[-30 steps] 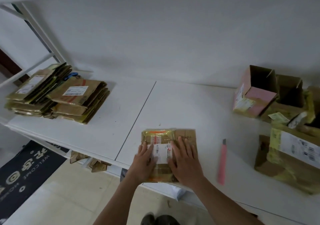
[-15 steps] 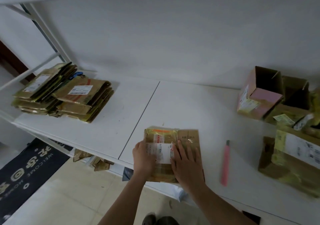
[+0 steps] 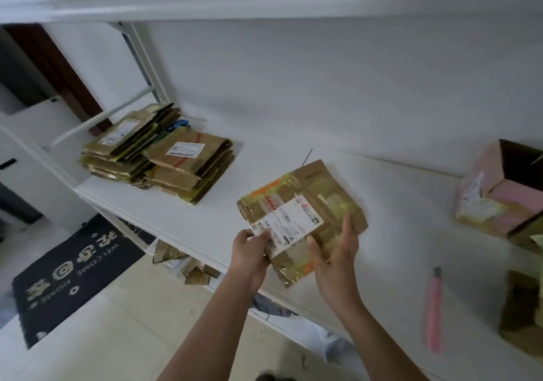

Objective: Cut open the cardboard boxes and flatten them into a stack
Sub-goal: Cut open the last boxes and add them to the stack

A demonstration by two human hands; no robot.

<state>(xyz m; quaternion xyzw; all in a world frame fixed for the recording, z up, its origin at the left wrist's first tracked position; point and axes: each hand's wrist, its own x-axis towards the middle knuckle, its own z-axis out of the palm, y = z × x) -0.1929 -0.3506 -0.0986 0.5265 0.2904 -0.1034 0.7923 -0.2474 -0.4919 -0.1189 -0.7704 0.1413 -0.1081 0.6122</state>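
Flattened box [image 3: 299, 219] gripped by both hands [image 3: 249, 251] [image 3: 335, 258] above the counter [image 3: 223, 219]; flattened stack [image 3: 158, 151] left, pink cutter [image 3: 434, 313], seemingly open boxes [image 3: 496, 189] right.

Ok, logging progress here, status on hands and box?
Both hands gripping: left hand, right hand. Flattened brown cardboard box lifted off white table. Path to flattened stack open.

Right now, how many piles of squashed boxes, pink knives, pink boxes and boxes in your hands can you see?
Piles of flattened brown cardboard boxes: 2
Pink utility knife: 1
Open pink cardboard box: 1
Flattened brown taped box with white label, held in both hands: 1
Total: 5
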